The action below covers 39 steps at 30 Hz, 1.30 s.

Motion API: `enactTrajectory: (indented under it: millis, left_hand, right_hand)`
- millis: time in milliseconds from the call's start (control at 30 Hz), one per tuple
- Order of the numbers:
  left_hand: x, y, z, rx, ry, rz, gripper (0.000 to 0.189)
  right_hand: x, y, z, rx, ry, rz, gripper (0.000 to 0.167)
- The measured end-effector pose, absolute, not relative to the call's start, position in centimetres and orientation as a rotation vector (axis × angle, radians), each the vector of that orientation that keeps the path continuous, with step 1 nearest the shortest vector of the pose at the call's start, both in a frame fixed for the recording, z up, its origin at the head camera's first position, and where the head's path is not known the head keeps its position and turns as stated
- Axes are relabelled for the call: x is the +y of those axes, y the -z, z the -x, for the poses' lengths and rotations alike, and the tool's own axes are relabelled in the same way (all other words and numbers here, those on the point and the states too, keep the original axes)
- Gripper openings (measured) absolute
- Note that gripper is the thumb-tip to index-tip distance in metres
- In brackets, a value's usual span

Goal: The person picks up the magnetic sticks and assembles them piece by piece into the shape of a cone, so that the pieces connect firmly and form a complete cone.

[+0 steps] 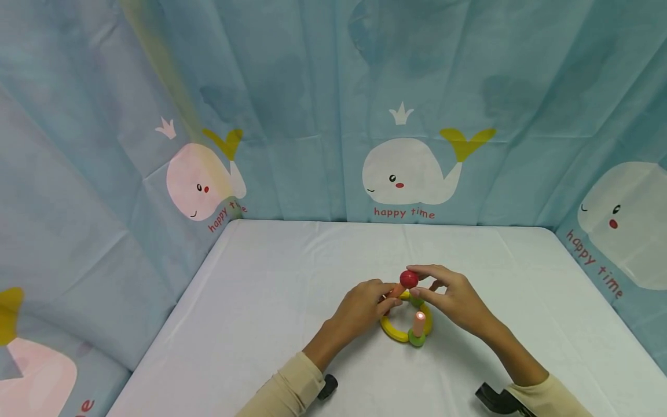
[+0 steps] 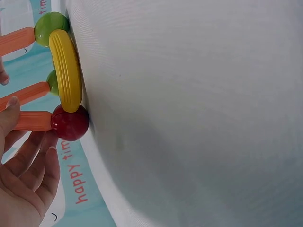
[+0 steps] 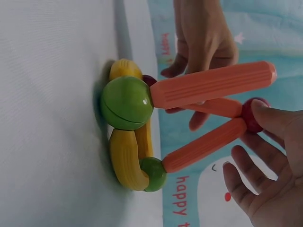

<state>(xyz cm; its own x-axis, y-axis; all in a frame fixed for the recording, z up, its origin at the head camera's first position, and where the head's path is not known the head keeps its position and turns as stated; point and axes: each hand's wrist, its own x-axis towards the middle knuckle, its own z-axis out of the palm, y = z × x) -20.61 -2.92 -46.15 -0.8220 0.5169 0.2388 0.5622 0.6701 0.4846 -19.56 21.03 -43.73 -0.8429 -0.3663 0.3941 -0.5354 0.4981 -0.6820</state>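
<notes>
A ring of curved yellow pieces point(image 1: 393, 332) joined by balls lies on the white table, with orange sticks rising from it. My left hand point(image 1: 359, 310) pinches one orange stick point(image 2: 34, 121) just above the red base ball point(image 2: 70, 123). At the top, my right hand point(image 1: 455, 298) holds another red ball point(image 3: 252, 115) between thumb and fingers. Two sticks lean together and meet at this upper ball. The third orange stick point(image 3: 215, 85) stands on the near green ball point(image 3: 127, 103), its upper end free. Another green ball point(image 3: 153, 174) carries one leaning stick.
The white tabletop point(image 1: 271, 289) extends around the toy on all sides. Blue cloth point(image 1: 302, 116) printed with whales hangs behind the table and along its sides. Black devices point(image 1: 497, 398) sit at both wrists near the sleeves.
</notes>
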Motion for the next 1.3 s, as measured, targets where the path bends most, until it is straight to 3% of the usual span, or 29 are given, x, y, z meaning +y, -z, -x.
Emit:
enactTrajectory:
  millis: [200,567,1033,1300]
  left_hand:
    - [-3.0,46.1,20.6,-2.804,0.868,0.89,0.022]
    - [-3.5,46.6,20.7,-2.827,1.037,0.855,0.032]
    - [-3.6,46.6,20.7,-2.835,1.047,0.844,0.032]
    - [-3.6,46.6,20.8,-2.816,1.033,0.861,0.032]
  right_hand:
    - [21.3,43.8,19.2,-2.528,-1.243,-0.745,0.049]
    - [22.5,43.4,17.0,-2.522,-1.27,-0.71,0.037]
    - [22.8,45.0,15.9,-2.623,-1.504,-0.876,0.045]
    - [22.6,46.2,15.9,-2.686,-1.516,-0.939,0.027]
